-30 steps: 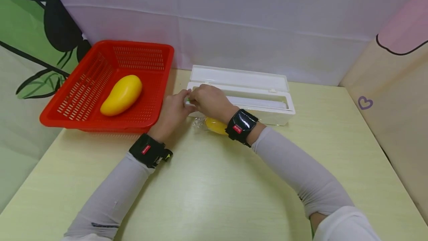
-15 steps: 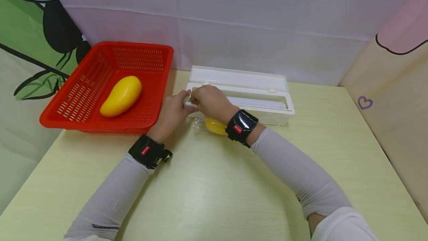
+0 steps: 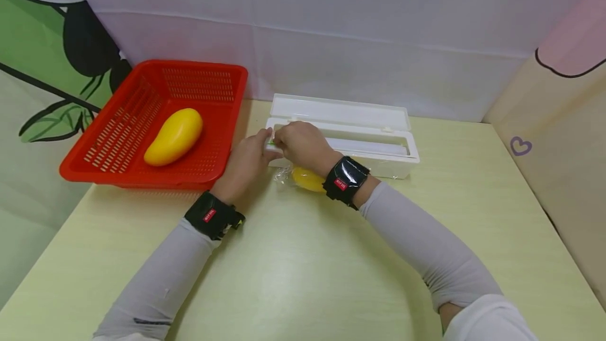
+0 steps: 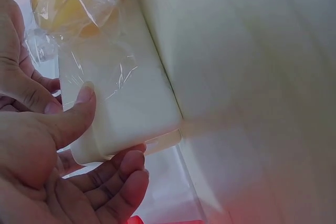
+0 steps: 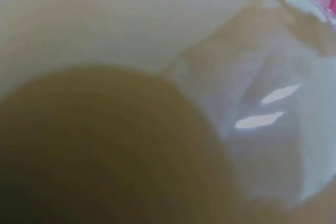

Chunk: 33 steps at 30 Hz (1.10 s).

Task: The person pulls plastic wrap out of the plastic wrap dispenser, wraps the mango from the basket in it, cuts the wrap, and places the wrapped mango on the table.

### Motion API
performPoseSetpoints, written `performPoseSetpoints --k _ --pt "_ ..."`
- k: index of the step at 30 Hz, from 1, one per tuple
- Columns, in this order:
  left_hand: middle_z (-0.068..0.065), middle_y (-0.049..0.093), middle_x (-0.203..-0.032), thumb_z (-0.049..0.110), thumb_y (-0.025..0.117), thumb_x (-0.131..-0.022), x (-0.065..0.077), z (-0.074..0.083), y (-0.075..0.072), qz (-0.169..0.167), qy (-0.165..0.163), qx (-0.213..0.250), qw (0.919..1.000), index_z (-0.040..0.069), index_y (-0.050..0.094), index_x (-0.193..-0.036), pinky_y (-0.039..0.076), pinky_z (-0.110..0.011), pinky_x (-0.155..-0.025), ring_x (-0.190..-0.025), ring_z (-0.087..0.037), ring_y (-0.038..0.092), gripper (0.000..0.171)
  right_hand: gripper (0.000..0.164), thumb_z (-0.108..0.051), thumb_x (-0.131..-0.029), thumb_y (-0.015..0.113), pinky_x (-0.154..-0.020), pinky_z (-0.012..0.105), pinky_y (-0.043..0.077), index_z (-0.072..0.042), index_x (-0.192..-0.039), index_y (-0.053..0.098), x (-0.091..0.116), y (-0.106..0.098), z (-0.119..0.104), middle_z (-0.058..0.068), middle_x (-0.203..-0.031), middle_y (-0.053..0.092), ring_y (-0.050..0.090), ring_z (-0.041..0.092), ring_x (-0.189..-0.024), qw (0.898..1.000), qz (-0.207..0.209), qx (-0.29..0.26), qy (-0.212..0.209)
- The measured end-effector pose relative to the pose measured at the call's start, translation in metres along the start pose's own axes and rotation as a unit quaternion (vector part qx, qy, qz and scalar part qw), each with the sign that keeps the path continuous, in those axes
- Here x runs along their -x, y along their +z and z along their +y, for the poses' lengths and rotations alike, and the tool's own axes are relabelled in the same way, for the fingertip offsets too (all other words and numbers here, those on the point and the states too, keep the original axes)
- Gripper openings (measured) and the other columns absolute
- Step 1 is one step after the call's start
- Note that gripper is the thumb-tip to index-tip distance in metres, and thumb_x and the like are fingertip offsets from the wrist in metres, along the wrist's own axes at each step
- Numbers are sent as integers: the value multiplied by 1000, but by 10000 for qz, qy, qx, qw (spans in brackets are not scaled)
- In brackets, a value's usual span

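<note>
A long white cling film box (image 3: 393, 167) stands at the back of the table, its lid (image 3: 341, 108) tipped back and a pale roll (image 3: 374, 147) inside. My left hand (image 3: 243, 164) grips the box's left end, thumb on the front wall and fingers curled round the end in the left wrist view. My right hand (image 3: 303, 143) has curled fingers over the same end, pinching at a small green part (image 3: 271, 142); its fingertips are mostly hidden. Below it, against the box's front, lies a yellow mango (image 3: 307, 179) wrapped in clear cling film (image 4: 121, 74).
A red perforated basket (image 3: 232, 120) stands to the left, holding another yellow mango (image 3: 174, 137). Behind the box hangs a pale cloth backdrop (image 3: 331, 41). The light wooden table (image 3: 303, 278) stretches toward me. The right wrist view is mostly blurred yellow-brown and glossy film.
Almost nothing differs. The right hand stays at the box's left end with a very slight shift, and the left hand keeps its grip; the whole view drifts a little.
</note>
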<state>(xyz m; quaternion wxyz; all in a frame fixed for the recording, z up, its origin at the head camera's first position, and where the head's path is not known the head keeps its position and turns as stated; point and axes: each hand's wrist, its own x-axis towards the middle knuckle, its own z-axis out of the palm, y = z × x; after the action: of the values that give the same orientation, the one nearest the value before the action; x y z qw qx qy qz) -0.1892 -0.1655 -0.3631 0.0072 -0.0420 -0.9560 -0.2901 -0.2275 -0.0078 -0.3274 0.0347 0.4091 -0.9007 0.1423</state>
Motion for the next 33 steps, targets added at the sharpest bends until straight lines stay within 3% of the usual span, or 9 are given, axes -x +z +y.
performPoseSetpoints --k 20,33 --pt "-22 59 -136 28 70 -94 1 2 0 -9 79 -155 9998 3 42 -148 48 -45 -101 -121 -36 58 66 14 -7 -95 63 -68 29 48 -8 -97 78 6 -1 7 1 -83 72 59 18 -72 9998 107 144 -68" --pt "-21 59 -136 28 69 -93 2 3 -2 -33 16 -263 9996 3 41 -148 48 -46 -101 -123 -35 57 67 16 -10 -97 63 -76 28 53 -8 -102 78 11 -2 11 3 -95 76 66 16 -77 9999 134 9 -44"
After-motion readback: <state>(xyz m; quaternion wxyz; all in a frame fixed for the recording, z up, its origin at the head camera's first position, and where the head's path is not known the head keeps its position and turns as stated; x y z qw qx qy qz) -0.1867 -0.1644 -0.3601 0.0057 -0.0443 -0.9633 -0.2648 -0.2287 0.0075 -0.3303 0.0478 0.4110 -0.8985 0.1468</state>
